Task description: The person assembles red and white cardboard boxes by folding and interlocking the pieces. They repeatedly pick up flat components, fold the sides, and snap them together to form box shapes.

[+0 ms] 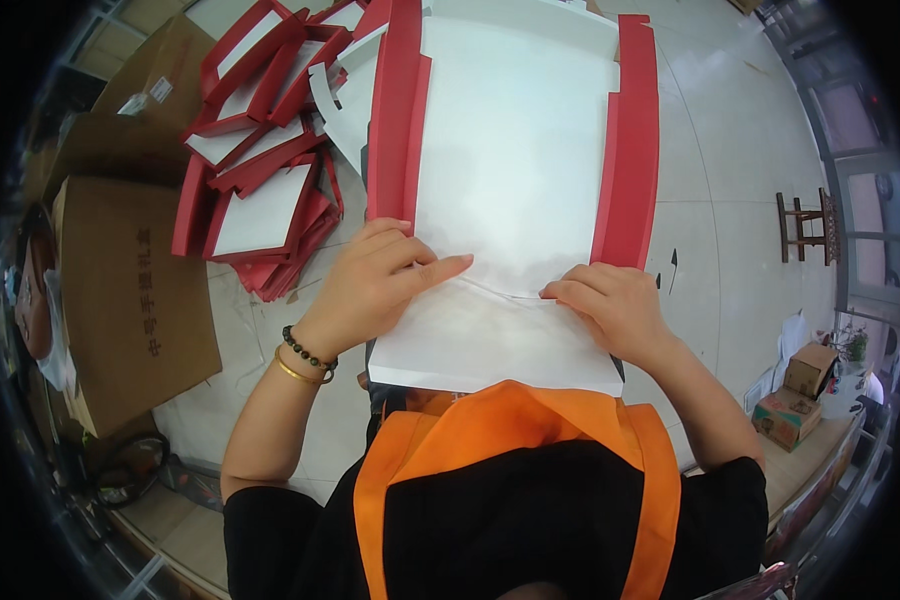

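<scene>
Sheet (515, 180) with red side flaps, pressed along its fold by left hand (375, 285) and right hand (610, 305), fingers flat, may crease crooked toward 6 o'clock if either slips.

head cam: worn on head, faces straight down, close over white-and-red flat box blank (515, 170)
lens: fisheye, edges bend

Bare tiled floor (740, 180) lies open right of the white card sheet (515, 150), out to a wooden stool (805, 225) at the right edge. On the left, stacked red box pieces (260, 170) and brown cartons (130, 290) crowd close (only narrow gaps between).
</scene>
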A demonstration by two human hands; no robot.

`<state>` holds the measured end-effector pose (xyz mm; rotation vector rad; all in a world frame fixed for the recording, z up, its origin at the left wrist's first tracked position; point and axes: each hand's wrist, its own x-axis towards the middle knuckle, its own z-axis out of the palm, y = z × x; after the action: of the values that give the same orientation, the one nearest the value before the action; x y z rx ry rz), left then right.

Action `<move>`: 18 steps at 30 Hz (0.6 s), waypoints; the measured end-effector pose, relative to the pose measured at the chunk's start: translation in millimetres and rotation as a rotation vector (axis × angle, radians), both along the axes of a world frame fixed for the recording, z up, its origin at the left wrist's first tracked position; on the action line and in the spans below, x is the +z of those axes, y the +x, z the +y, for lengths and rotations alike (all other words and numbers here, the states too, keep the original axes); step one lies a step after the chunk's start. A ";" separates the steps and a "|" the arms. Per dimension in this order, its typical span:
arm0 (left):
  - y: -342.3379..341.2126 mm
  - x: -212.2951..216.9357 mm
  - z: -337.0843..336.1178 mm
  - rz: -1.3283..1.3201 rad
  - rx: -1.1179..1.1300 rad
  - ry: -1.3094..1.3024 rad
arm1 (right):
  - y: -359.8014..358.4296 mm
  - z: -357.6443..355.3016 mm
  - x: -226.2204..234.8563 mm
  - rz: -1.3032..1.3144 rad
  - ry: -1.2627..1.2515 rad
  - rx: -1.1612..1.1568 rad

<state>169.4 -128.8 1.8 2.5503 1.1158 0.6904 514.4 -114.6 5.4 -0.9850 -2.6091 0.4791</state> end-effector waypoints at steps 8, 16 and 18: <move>0.6 2.0 -2.4 -0.007 -0.001 -0.002 | -5.0 1.4 5.9 0.091 0.003 0.007; 4.7 4.7 -2.2 0.016 0.034 0.024 | -7.8 4.6 9.7 -0.101 0.127 -0.004; 7.8 3.8 -2.8 -0.023 0.060 0.027 | -8.1 4.3 9.4 -0.113 0.141 -0.032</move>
<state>177.3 -131.6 5.6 2.5344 1.1872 0.7519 506.3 -110.4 14.8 -1.0330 -2.6792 0.2344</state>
